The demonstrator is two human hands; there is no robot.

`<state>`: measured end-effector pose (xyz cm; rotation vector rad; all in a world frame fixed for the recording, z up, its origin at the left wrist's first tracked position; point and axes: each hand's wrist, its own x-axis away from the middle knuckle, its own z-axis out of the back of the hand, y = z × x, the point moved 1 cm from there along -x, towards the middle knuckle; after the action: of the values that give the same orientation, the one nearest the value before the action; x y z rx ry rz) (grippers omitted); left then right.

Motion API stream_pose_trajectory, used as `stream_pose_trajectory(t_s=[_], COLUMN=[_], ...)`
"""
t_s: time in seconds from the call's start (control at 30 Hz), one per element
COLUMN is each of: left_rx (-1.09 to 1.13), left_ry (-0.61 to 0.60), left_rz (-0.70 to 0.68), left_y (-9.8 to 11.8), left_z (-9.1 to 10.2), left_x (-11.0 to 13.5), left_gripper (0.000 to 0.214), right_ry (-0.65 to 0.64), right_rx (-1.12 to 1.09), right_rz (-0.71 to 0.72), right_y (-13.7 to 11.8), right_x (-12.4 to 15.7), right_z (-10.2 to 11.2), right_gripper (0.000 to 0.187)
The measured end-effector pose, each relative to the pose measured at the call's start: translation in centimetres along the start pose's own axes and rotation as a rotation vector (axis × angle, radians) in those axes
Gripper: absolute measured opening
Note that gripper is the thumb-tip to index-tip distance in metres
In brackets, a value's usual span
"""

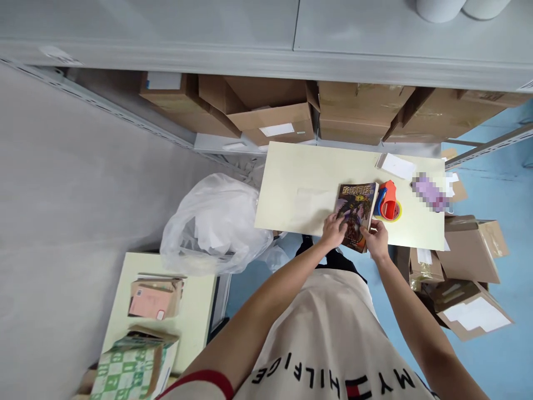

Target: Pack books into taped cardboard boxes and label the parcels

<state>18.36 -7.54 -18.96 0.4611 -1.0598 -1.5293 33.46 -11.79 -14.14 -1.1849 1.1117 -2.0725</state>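
Note:
A book (pixel 356 212) with a dark illustrated cover lies on the pale table (pixel 300 194) near its front edge. My left hand (pixel 334 230) rests on the book's lower left corner, fingers curled over the cover. My right hand (pixel 377 238) grips the book's lower right corner. A red tape dispenser (pixel 388 203) with a yellow roll stands just right of the book, touching its edge.
White paper slips (pixel 397 165) lie at the table's far right. Cardboard boxes (pixel 270 114) fill the shelf behind. More boxes (pixel 470 278) sit on the blue floor to the right. A clear plastic bag (pixel 214 225) and a second table with parcels (pixel 156 297) are at left.

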Motion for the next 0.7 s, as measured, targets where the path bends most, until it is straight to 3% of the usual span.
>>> stream_pose_trajectory(t_s=[0.1, 0.23, 0.37, 0.5, 0.6, 0.7], left_rx=[0.18, 0.261, 0.092, -0.023, -0.041, -0.041], left_ry=[0.005, 0.027, 0.13, 0.106, 0.076, 0.069], left_rz=[-0.102, -0.015, 0.055, 0.147, 0.217, 0.265], left_y=[2.8, 3.3, 0.4, -3.8, -6.6, -8.8], left_z=[0.8, 4.5, 9.1, 12.1, 13.1, 13.3], left_x=[0.2, 0.8, 0.6, -0.5, -1.5, -2.3], left_gripper=[0.043, 0.047, 0.035, 0.024, 0.023, 0.025], right_ry=[-0.019, -0.202, -0.452, -0.567, -0.551, -0.378], right_rx=[0.135, 0.16, 0.194, 0.207, 0.229, 0.286], right_rz=[0.122, 0.329, 0.407, 0.445, 0.442, 0.409], right_y=[-1.7, -2.5, -1.6, -0.5, 0.4, 1.6], right_x=[1.7, 3.4, 3.4, 2.4, 1.7, 1.0], right_z=[-1.1, -4.8, -8.6, -12.3, -14.1, -13.9], right_gripper=[0.041, 0.049, 0.064, 0.066, 0.056, 0.047])
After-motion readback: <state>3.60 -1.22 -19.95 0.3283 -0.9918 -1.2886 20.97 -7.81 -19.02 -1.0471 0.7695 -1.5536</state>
